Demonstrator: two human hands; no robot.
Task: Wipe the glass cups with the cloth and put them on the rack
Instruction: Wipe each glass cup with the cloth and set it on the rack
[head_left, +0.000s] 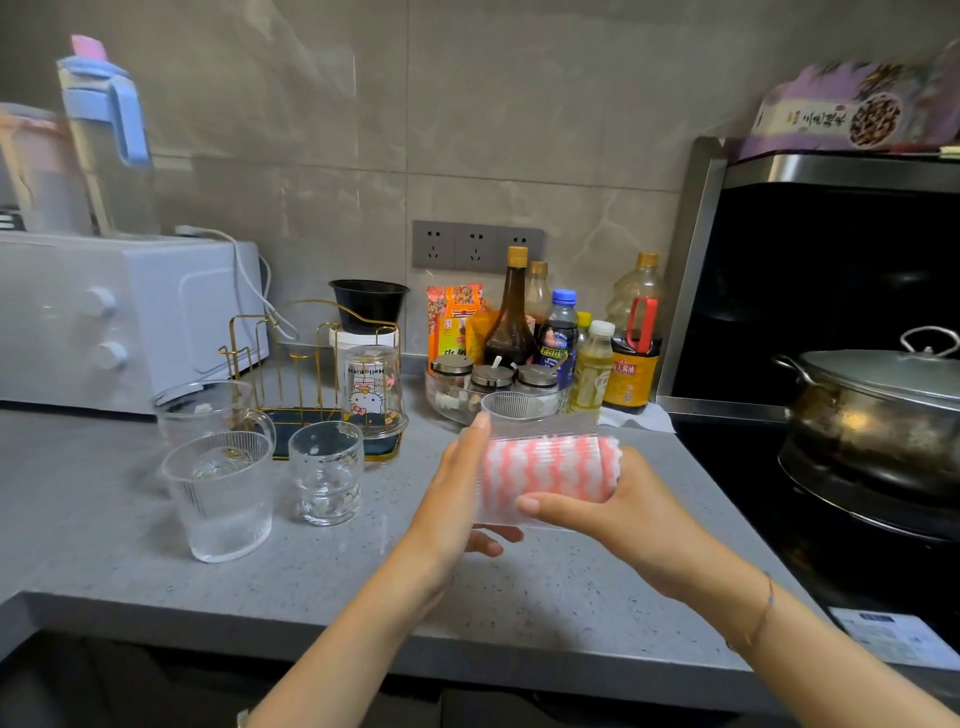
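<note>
Counter: grey speckled worktop; its front edge runs across the bottom of the view, with bare room in the middle under the hands.
Left bound: white microwave against the tiled wall.
Right bound: black hob with a lidded steel pot, just beside the counter's right edge.
Back bound: a cluster of bottles and three lidded jars near the wall.
Held cup: one ribbed cup lies on its side in the air between both hands, above the counter.
Cloth: one pink-and-white cloth is stuffed inside that cup and bulges out at its right end.
Left hand: clasps the cup's left end, fingers over the top and thumb beneath.
Right hand: grips the cloth end, thumb laid on the outer glass wall; its fingers are hidden.
Rack: one gold wire rack, left of the hands and well apart, bearing one printed glass upside down.
Waiting glassware: three upright pieces in front of the rack: a handled jug, a tall ribbed glass and a short tumbler.
Unclear: a ribbed rim behind the left fingertips; cup or dish, I cannot tell.
</note>
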